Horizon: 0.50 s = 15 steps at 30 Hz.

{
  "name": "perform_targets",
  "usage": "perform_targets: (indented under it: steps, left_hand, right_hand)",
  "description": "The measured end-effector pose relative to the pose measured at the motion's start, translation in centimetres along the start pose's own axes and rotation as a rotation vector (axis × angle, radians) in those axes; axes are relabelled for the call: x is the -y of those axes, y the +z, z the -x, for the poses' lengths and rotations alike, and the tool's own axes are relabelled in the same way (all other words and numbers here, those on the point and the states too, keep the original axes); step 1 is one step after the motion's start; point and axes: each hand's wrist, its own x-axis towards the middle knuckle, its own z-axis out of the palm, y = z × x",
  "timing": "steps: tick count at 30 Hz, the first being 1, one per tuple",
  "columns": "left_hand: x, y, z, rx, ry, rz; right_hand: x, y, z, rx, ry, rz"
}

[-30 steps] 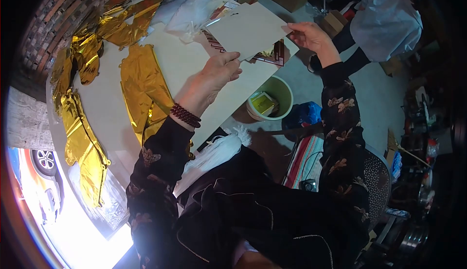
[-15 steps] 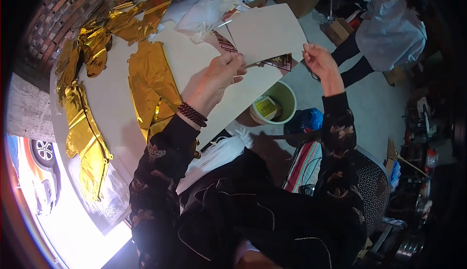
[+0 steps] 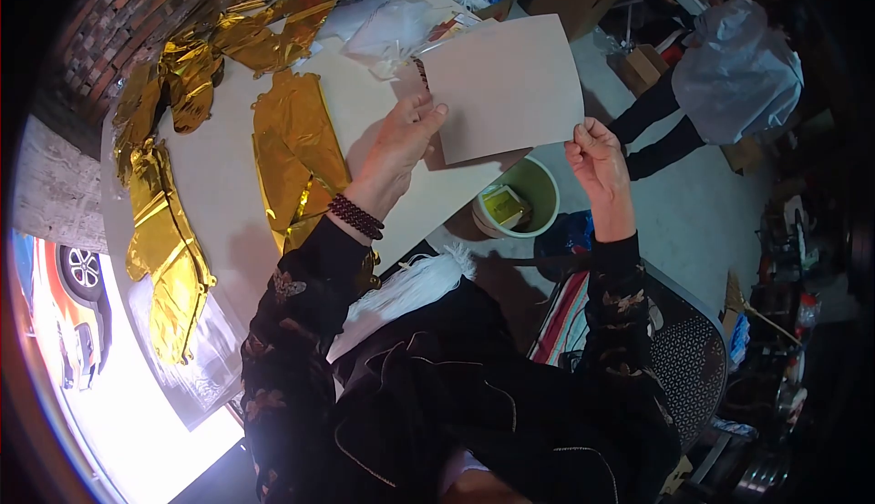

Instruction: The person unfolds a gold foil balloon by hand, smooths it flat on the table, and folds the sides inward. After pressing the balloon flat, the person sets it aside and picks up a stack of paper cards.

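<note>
A blank white sheet of card point(image 3: 504, 85) is held tilted above the table's right side. My right hand point(image 3: 597, 159) pinches its lower right corner between thumb and fingers. At the card's left edge is my left hand point(image 3: 398, 142), closed, with the thumb on the near face; its fingertips are partly hidden. A beaded bracelet point(image 3: 355, 217) circles my left wrist. Gold foil balloons point(image 3: 296, 139), lying flat and uninflated, are spread over the table point(image 3: 223, 171) to the left of my hands.
A pale bucket point(image 3: 545, 196) with yellow packaging inside stands below the card. Clear plastic bags point(image 3: 387, 25) lie at the table's back. White stringy material point(image 3: 415, 290) rests by my lap. Another person in a grey top point(image 3: 738, 66) bends over at the right, near cardboard boxes point(image 3: 643, 68).
The card has come nearer and lower, and more of its face shows. My right hand moved down with its corner. My left hand shifted slightly left along the card's edge.
</note>
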Motion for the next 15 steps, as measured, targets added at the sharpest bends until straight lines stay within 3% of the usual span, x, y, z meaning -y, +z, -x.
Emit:
perform_targets:
  steps: [5, 9, 12, 15]
  left_hand:
    - [0.8, -0.2, -0.7, -0.002, -0.045, 0.072]
    - [1.3, -0.8, -1.6, 0.06, -0.101, 0.21]
    - [0.1, -0.1, 0.8, -0.113, -0.025, 0.223]
    - [-2.6, 0.0, 4.6, 0.008, 0.188, 0.193]
  right_hand:
    - [0.0, 3.3, 1.7, 0.035, -0.076, 0.088]
    - [0.6, 7.1, 3.8, 0.072, -0.197, 0.418]
    - [0.8, 10.3, 5.1, 0.035, -0.22, 0.63]
    - [1.1, 12.8, 5.3, 0.074, -0.236, 0.739]
